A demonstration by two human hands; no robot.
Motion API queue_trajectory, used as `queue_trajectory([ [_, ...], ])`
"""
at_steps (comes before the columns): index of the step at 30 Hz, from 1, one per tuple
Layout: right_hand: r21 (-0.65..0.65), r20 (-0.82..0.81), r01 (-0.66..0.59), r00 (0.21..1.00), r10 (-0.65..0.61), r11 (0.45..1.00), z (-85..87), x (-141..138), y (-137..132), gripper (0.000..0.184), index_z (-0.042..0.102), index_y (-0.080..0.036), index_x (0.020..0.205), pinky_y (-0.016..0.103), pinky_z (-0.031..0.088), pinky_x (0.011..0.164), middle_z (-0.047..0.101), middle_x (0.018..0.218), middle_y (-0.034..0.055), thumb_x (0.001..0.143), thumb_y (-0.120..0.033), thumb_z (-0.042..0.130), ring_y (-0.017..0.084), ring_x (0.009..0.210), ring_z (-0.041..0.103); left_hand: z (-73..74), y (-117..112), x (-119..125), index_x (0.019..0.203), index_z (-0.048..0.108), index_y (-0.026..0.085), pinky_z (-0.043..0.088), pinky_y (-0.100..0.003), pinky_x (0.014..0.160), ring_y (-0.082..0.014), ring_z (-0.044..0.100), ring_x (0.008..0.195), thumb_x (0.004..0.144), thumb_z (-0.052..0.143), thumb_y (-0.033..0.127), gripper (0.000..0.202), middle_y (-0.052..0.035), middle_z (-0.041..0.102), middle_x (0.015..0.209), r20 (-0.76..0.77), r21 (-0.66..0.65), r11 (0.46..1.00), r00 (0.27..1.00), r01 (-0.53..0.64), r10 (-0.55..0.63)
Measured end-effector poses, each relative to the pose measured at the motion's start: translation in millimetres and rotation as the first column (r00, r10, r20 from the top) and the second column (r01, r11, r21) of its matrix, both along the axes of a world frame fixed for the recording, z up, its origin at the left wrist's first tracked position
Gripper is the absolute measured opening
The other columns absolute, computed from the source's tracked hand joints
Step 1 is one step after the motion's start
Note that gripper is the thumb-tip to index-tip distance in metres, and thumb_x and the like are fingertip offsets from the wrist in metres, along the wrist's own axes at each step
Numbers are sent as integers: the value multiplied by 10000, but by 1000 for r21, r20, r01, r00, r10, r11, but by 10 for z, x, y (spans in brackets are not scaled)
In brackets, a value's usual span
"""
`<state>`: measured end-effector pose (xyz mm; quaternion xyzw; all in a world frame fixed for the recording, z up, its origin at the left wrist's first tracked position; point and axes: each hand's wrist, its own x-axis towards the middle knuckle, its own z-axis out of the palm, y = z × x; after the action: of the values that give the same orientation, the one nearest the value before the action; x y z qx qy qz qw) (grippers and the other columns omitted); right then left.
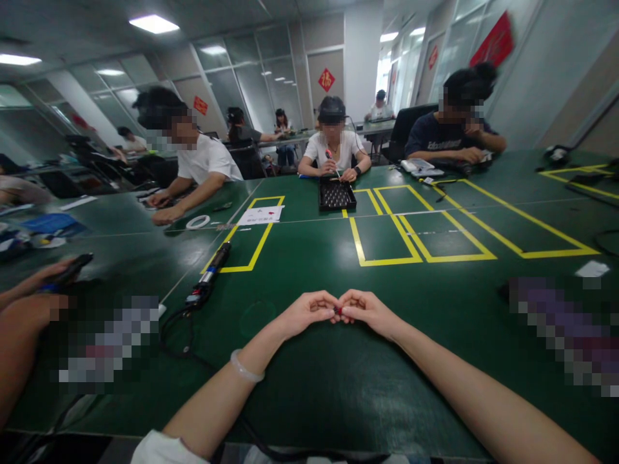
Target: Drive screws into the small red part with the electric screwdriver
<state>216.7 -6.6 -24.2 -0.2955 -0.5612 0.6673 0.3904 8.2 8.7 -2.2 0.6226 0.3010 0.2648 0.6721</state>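
Small red-and-black object, shape and material indiscernible, pinched between the fingertips of the bare left hand and bare right hand over the glossy green tabletop; probably light, stiff, easily dropped, best held at opposite ends

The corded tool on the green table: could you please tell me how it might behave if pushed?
The corded tool looks stiff, given its straight barrel. Its rounded body might roll a little on the smooth-looking table, though the looped black cord would probably drag and limit that.
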Motion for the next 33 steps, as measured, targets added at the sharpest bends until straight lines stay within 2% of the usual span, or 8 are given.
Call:
queue_trajectory([
  [7,-30,-12,-23,1000,22,999,-18,-22,-4,357,617,-123,880,255,452,638,672,764,37,735,-423,747,112,639,582,-52,40,-19,953,650,100,469,-297,778,-138,635,742,749,727,303,297,-71,696,814,-9,-30,1000,1000,-5,4],
  [11,1,6,-20,1000,20,1000,-44,-33,3,349,608,-128,890,258,460,634,668,754,33,750,-423,733,116,634,584,-89,70,-37,946,652,99,475,-303,773,-141,639,741,749,725,292,286,-74,697,819,-7,-23,1000,1000,2,-3],
  [13,61,36,10,999,-12,998,-67,-34,20,339,599,-135,907,259,466,636,670,775,35,775,-427,709,121,646,590,-106,83,-40,975,648,103,472,-313,803,-149,644,774,765,709,297,293,-76,697,839,-12,-11,1000,1000,-8,8],
  [15,175,107,66,991,-86,982,-91,-27,42,314,594,-146,935,260,468,647,672,809,38,811,-425,671,128,676,598,-116,92,-38,1022,631,116,464,-326,843,-160,650,828,772,701,302,319,-77,695,877,-11,7,1000,1000,-25,25],
  [18,389,256,119,939,-231,914,-114,-11,63,255,603,-163,950,252,455,649,661,811,30,853,-397,625,134,695,587,-119,95,-32,1084,581,141,454,-343,882,-176,653,901,757,716,299,388,-75,687,933,-19,37,998,999,-50,51],
  [21,511,330,121,887,-324,851,-113,-5,55,206,606,-175,942,245,445,631,637,788,19,872,-368,603,133,678,567,-111,92,-25,1096,543,149,453,-342,882,-176,651,914,759,714,301,407,-70,678,942,-40,55,995,996,-78,80],
  [25,562,364,100,861,-354,821,-95,-23,25,139,597,-182,924,245,444,625,623,779,16,875,-313,594,136,674,564,-107,92,-11,1013,556,133,454,-316,850,-162,642,887,778,692,307,323,-65,666,927,-95,94,992,991,-85,94],
  [33,576,392,60,855,-339,815,-91,-22,17,100,583,-188,953,249,447,646,626,797,14,874,-248,576,140,701,570,-105,83,0,1003,564,135,461,-324,848,-172,637,902,814,642,356,301,-77,670,946,-164,175,983,983,-55,84],
])
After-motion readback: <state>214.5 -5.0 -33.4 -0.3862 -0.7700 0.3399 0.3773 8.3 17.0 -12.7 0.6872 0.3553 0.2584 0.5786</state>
